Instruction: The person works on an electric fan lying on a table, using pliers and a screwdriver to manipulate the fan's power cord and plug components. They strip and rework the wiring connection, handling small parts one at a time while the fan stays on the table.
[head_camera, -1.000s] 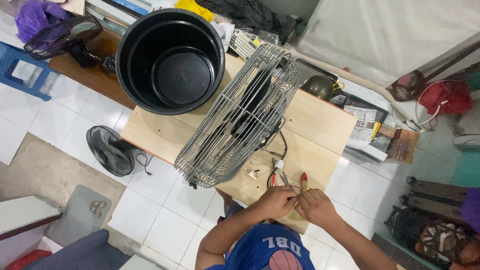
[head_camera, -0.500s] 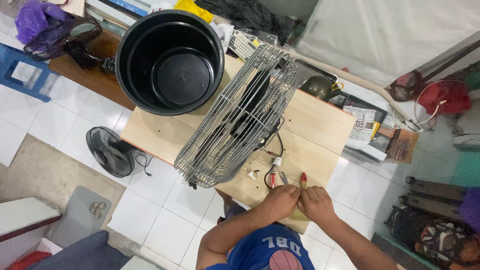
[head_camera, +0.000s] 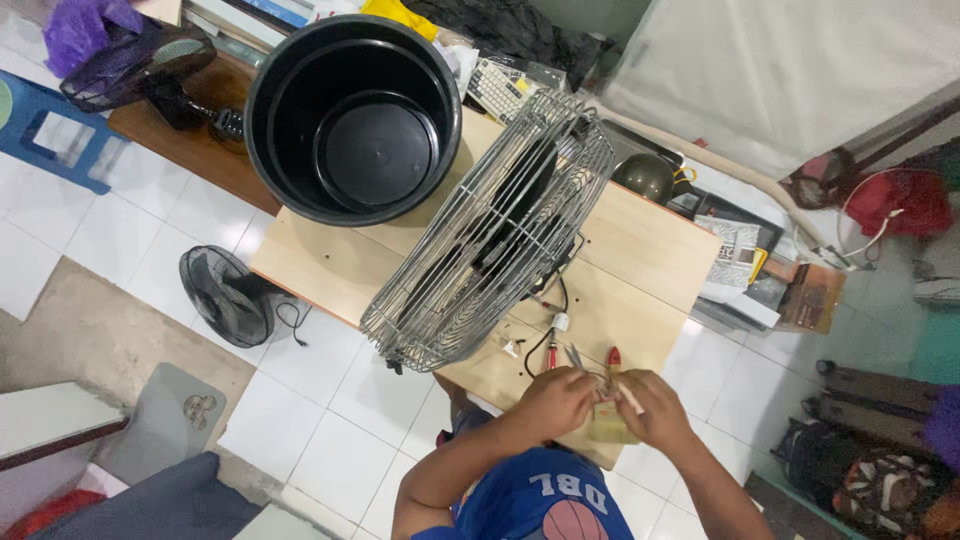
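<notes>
Both hands are bunched together at the near edge of the wooden table (head_camera: 640, 250), left hand (head_camera: 555, 400) and right hand (head_camera: 655, 405) each with a clenched grip on some small part between them, too tiny to make out. Right next to them are red-handled pliers (head_camera: 612, 358), and a thin black wire (head_camera: 545, 345) runs up to the big wire-caged fan (head_camera: 490, 235) lying on the table. A black round tub (head_camera: 350, 115) sits at the far corner.
</notes>
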